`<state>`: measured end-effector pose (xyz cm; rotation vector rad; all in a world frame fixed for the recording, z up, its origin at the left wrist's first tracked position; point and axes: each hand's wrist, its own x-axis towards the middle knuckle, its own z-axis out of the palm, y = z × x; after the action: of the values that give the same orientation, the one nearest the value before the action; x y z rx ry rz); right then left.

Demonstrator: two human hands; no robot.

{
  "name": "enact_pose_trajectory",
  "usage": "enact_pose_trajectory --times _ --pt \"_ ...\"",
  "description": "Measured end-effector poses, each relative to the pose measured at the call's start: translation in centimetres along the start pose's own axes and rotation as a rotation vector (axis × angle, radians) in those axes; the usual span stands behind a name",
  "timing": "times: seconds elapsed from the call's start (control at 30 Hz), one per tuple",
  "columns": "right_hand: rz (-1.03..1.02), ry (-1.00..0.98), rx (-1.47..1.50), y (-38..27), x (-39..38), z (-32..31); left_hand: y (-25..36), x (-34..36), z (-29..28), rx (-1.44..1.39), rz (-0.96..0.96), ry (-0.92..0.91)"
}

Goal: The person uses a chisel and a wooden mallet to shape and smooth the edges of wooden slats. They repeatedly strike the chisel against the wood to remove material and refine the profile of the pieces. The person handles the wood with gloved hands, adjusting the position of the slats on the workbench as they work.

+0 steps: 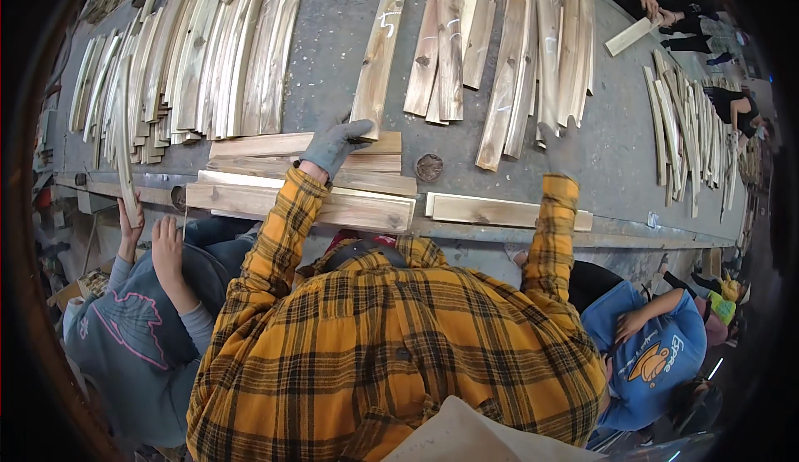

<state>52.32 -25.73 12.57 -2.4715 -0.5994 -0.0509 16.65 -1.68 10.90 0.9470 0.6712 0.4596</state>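
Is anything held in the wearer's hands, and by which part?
Left hand: a white-marked board, by its near end. Right hand: cannot be told.

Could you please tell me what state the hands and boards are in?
Left hand: gloved, gripping the near end of the lone marked board.
Lone marked board: apart from both larger groups.
Right hand: gloved, fingers spread; contact with boards unclear.
Right boards: staggered, partly overlapping.
Left boards: packed side by side.
Near boards: stacked at the front of the bench.
Co-worker's board: held, one end past the edge.
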Motion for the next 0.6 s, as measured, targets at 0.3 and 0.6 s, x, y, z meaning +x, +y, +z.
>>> enact_pose_trajectory --times 0.3,0.6 --pt "-0.170 -0.326 -0.286 -16.6 -3.9 8.7 1.0 -1.6 2.1 0.046 0.012 0.032" --pt "0.202 -0.560 1.369 -5.1 1.0 10.8 0.6 1.5 3.6 0.074 0.001 0.010"
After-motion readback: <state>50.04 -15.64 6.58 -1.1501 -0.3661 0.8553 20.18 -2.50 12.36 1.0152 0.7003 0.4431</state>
